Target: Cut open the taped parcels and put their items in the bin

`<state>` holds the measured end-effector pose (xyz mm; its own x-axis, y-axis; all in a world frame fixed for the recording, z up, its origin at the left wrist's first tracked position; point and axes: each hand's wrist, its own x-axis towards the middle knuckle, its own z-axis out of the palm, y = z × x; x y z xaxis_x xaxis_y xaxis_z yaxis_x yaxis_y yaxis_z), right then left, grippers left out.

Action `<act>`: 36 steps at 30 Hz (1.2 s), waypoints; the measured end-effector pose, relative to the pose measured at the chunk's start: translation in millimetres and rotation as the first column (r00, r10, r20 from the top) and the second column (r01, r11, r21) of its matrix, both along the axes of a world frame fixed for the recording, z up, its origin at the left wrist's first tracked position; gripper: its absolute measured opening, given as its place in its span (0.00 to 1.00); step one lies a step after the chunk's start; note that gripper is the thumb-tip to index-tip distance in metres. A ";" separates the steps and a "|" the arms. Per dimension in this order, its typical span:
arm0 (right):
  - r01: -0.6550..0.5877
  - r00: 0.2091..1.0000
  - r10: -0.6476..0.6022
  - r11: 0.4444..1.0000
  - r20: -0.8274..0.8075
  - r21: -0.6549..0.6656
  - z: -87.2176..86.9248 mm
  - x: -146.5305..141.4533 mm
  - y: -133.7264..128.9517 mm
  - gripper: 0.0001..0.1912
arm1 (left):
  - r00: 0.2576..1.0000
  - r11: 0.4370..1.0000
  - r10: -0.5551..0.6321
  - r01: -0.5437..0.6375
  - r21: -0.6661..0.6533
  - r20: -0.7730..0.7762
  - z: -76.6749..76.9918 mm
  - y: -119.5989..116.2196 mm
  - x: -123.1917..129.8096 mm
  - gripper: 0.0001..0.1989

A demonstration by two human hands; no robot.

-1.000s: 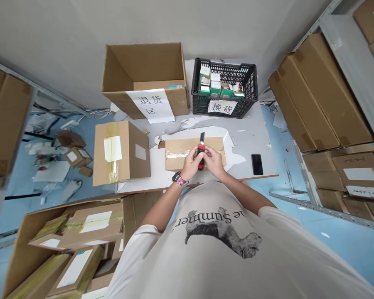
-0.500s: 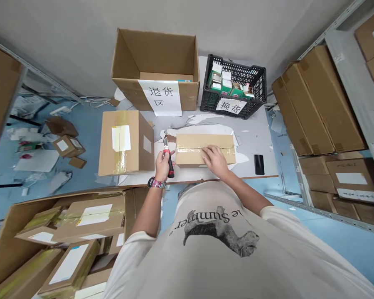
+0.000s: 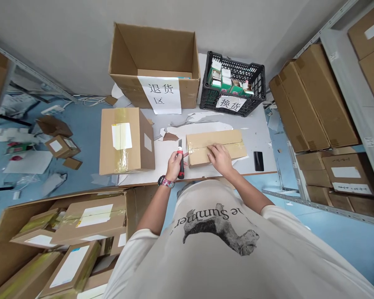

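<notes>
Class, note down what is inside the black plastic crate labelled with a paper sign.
The black plastic crate holds small green-and-white boxes, packed at its left side; the crate's floor and anything beneath those boxes stay hidden.

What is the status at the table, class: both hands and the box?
Left hand gripping red-and-black utility knife, blade out. Right hand resting on taped cardboard box. Nothing between knife and box.

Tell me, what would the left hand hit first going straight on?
Probably the taped cardboard box just ahead of the left hand and its utility knife, though depth is hard to judge from here.
</notes>
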<state>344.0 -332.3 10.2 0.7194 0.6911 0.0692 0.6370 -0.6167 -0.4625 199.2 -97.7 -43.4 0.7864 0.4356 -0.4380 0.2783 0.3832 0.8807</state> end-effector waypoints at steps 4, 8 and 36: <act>-0.067 0.998 0.066 0.997 -0.020 -0.031 -0.3 -4.5 10.5 0.21 | 0.998 0.998 -0.061 0.061 0.004 0.009 -2.9 -5.8 -1.6 0.27; -0.095 0.995 0.094 0.994 -0.022 -0.056 -3.8 -7.6 23.1 0.21 | 1.000 0.999 -0.021 0.021 0.041 0.013 -8.4 3.7 -6.4 0.29; 0.007 0.999 0.006 0.946 0.040 -0.325 1.0 -12.6 71.5 0.37 | 0.994 0.973 -0.104 0.098 0.211 0.017 0.1 26.4 -11.2 0.31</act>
<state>331.4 -260.7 11.2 0.7210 0.6805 -0.1305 0.6504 -0.7296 -0.2114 188.1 -71.3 -43.3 0.8413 0.4332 -0.3232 0.2806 0.1610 0.9462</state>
